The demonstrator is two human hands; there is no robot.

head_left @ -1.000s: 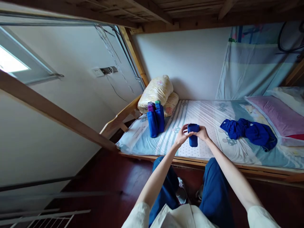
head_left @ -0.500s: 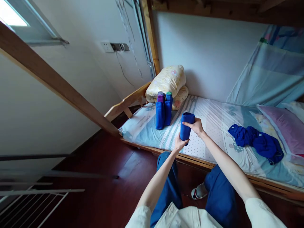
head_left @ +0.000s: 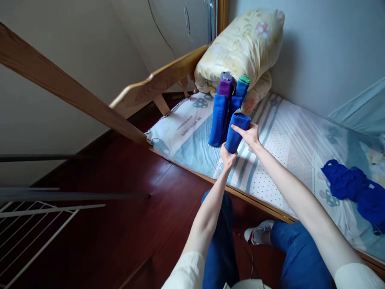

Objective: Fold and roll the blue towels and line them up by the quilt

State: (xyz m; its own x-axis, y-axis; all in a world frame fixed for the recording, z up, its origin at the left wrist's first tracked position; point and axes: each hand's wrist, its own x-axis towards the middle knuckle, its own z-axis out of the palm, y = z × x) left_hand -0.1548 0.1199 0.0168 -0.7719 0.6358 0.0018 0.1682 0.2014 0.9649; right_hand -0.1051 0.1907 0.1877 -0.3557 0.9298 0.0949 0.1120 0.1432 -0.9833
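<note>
A blue cloth bundle (head_left: pixel 236 134), folded into a compact upright roll, is held between both hands above the bed. My left hand (head_left: pixel 228 155) grips its lower end. My right hand (head_left: pixel 250 135) clasps its upper right side, with the thumb across the front. Just behind it, other rolled cloths stand on the mattress against the quilt: a blue roll (head_left: pixel 218 120) at the left, a purple one (head_left: pixel 225 87), and a blue roll with a green top (head_left: pixel 242 85). The held bundle partly covers the rolls behind it.
A folded yellow quilt (head_left: pixel 240 44) lies at the bed's head by the wooden end board (head_left: pixel 168 76). Crumpled blue cloth (head_left: pixel 350 180) lies on the right of the mattress. A wooden post (head_left: pixel 69 86) slants across the left, above a white rack (head_left: pixel 57 233).
The view has shifted left and closer to the quilt. Both hands have carried the blue bundle toward the standing rolls, and it now tilts slightly beside them.
</note>
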